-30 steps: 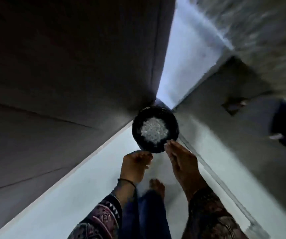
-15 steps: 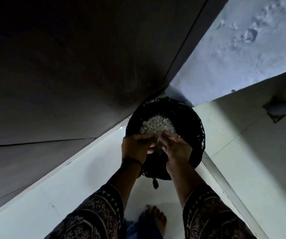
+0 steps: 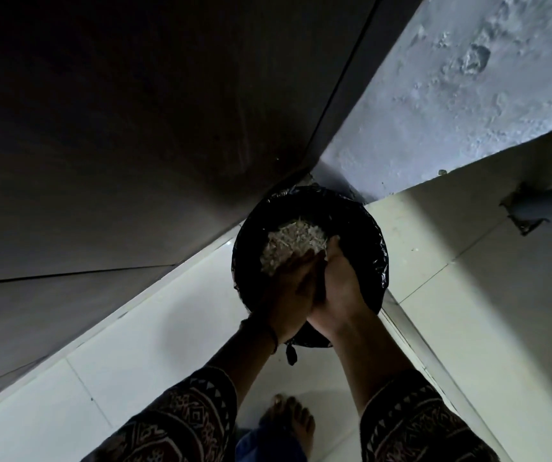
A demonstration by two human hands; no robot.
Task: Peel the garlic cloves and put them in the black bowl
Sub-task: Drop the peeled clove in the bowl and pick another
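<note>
Both hands are hanging over a round bin lined with a black bag. The bin is standing on the floor, in the corner where a dark cupboard panel is meeting a rough wall. The left hand and right hand are facing palm to palm with their heels touching. Their fingers are lying fairly straight and pointing away from the body, down toward a heap of pale papery scraps inside the bin. Neither grip is curling round anything, though I cannot tell whether a few scraps are sitting in the dark slot between the palms.

The heap is lying straight ahead of the fingertips and just below them, toward the far side of the bin, with both hands about equally near. Judging by this, skins are being shed into the bin rather than cloves being placed. The garlic cloves and the black bowl are not showing anywhere in view.

The bin rim is leaving room around the hands. The cupboard is crowding the left, while the right side and the floor back toward the bare foot are offering space for drawing back.
</note>
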